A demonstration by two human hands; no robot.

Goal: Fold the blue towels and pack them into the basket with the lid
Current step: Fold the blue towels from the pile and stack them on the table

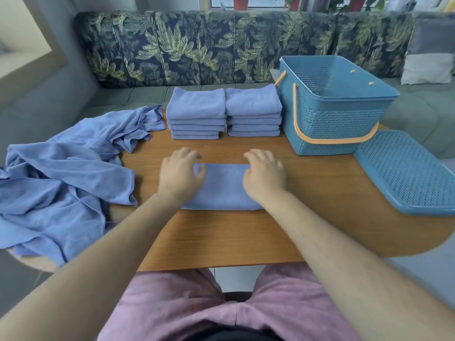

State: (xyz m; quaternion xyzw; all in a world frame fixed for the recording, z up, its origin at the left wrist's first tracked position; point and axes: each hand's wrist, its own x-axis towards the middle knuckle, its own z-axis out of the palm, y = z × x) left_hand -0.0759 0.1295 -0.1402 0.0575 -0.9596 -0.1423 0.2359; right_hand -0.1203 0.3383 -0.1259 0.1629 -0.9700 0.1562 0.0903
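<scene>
The left hand [181, 174] and right hand [264, 174] rest, fingers loosely curled, on the ends of a folded towel [222, 188] on the table [221, 237]. Behind stand two folded stacks [197, 112] beside the open basket [332, 119], its lid [408, 173] lying to the right, unfolded towels [61, 173] heaped to the left.

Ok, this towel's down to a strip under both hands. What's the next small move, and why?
Probably fold the half-folded towel end over end once. It looks wider than the folded stacks behind it, and the left hand and right hand sit at its two ends.
</scene>
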